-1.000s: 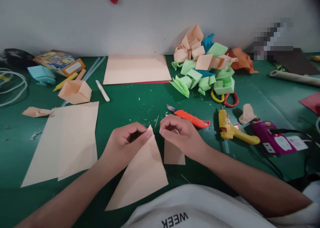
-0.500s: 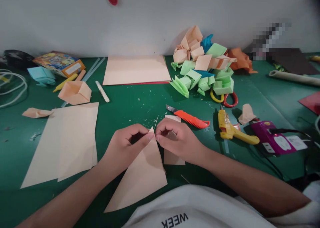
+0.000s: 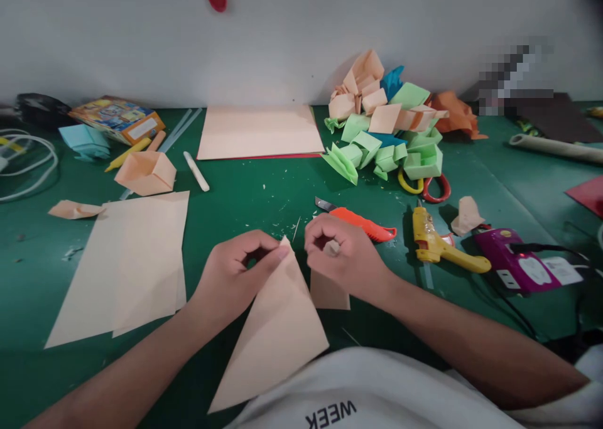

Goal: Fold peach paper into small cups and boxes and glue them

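Note:
A peach paper folded into a triangle (image 3: 276,328) lies on the green table (image 3: 245,196) in front of me. My left hand (image 3: 233,275) pinches its top corner between thumb and forefinger. Just right of that corner, my right hand (image 3: 346,256) is curled with fingers closed. It rests over a small peach paper strip (image 3: 328,291) and seems to hold part of it, but I cannot make out the grip.
Loose peach sheets (image 3: 127,262) lie at left, another sheet (image 3: 259,130) at the back. An orange box cutter (image 3: 360,222), a yellow glue gun (image 3: 438,244), scissors (image 3: 426,187) and a pile of folded papers (image 3: 386,127) sit to the right. A folded peach box (image 3: 146,171) stands at the left.
My right hand moved in against the triangle's tip, then drew back a little to the right. The triangle has turned slightly, its lower edge shifting right.

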A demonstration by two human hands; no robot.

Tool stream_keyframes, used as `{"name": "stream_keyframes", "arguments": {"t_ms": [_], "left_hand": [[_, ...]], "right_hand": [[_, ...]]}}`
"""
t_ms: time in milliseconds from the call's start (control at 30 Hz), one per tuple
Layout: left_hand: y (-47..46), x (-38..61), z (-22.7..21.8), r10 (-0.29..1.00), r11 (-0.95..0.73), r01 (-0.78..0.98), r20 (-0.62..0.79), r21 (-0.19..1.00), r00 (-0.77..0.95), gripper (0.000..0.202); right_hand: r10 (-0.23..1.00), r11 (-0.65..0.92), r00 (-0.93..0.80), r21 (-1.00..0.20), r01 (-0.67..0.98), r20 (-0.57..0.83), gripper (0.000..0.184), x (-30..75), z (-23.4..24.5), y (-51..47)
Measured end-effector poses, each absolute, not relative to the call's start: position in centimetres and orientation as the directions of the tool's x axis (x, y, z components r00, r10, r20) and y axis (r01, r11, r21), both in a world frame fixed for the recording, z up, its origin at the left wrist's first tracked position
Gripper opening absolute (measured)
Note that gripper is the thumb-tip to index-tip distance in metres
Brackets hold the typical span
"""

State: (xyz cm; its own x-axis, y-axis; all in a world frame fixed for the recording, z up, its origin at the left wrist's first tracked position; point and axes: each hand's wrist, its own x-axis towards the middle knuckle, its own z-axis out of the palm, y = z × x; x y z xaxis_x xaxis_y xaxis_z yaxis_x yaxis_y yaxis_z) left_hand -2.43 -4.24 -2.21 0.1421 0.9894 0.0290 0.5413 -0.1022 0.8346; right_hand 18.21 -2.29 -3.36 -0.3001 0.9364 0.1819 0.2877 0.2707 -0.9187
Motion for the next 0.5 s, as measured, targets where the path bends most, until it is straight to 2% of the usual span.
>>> {"name": "stream_keyframes", "arguments": {"t_ms": [133,300,367,500], "left_hand": [[-3.9,-3.2,-1.7,0.999,-0.046,0.513,0.029,0.857,0.041,0.029],[-3.8,-3.4,-1.7,0.992,-0.029,0.448,-0.028,0.894,0.120,0.030],[-3.6,-3.4,-2.2,0.996,0.028,0.394,-0.060,0.919,0.067,0.029],[-2.9,-3.8,-3.5,0.990,0.136,0.198,-0.125,0.971,-0.070,0.026]], "right_hand": [[0.943,0.322,-0.195,-0.891,0.320,0.270,0.013,19.5,-3.0,-1.6],[0.868,0.417,-0.389,-0.878,0.235,0.307,0.013,19.6,-2.3,-1.9],[0.847,0.373,-0.474,-0.904,0.210,0.239,0.009,19.5,-2.2,-2.2],[0.789,0.165,-0.614,-0.956,0.242,-0.020,0.015,19.5,-2.3,-2.5]]}}
